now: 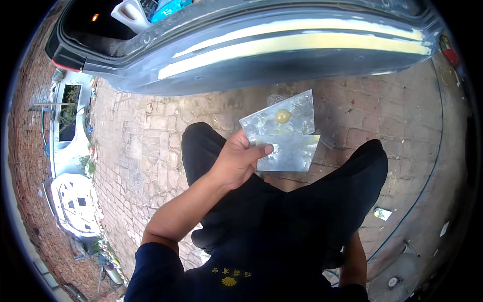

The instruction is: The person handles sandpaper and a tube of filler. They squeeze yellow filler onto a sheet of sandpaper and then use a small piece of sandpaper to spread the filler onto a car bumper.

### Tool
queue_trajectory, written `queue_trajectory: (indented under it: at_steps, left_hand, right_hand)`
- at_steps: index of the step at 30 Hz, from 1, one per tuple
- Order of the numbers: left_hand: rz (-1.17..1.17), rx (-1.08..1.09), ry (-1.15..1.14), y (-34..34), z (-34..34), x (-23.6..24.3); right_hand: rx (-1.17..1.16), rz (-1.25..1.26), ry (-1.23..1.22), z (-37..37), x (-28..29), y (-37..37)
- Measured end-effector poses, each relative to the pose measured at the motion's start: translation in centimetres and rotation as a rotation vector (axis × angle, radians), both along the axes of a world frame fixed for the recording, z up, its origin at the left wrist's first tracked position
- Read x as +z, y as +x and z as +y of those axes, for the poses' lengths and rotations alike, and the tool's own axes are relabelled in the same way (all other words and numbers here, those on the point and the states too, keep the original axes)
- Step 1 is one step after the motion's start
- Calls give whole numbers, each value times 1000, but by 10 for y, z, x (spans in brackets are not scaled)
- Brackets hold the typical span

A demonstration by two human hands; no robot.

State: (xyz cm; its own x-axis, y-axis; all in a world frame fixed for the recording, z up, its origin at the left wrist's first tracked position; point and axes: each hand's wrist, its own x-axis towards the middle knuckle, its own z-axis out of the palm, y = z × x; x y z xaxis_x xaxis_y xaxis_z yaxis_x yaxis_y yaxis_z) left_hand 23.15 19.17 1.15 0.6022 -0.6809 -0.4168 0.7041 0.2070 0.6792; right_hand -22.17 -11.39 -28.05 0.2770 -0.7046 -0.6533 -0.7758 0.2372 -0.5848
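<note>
My left hand point(237, 158) is closed around two thin grey metal sheets, the thumb pressed on the lower one. The upper putty sheet point(302, 108) carries a small yellowish dollop of putty point(283, 116) and whitish smears. Overlapping its near edge is the lower sheet point(289, 156), a slanted four-sided piece with a pale yellow trace at its upper right corner. Both are over the gap between my knees. My right forearm point(353, 259) goes down beside my right thigh, and its hand is out of sight.
Ahead spans a grey car bumper point(226, 83) with pale yellow filler strips point(302, 48). A white jug point(131, 15) and blue bag point(170, 9) are in the open boot. A dark hose point(425, 183) crosses the brick paving point(136, 141) at right, near a round fan-like object point(394, 282).
</note>
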Motion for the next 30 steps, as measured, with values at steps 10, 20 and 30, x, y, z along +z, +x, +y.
queue_trajectory:
  at_steps: [10,20,30]
  left_hand:
    - [-41,206,-402,-69,5,37]
    - [-277,281,-300,-51,70,47]
    - [-490,297,-33,12,105,50]
  right_hand:
    - [453,-1064,138,131,343,238]
    - [77,-1170,339,205,334,343]
    - [927,-1244,-1018,186,375,403]
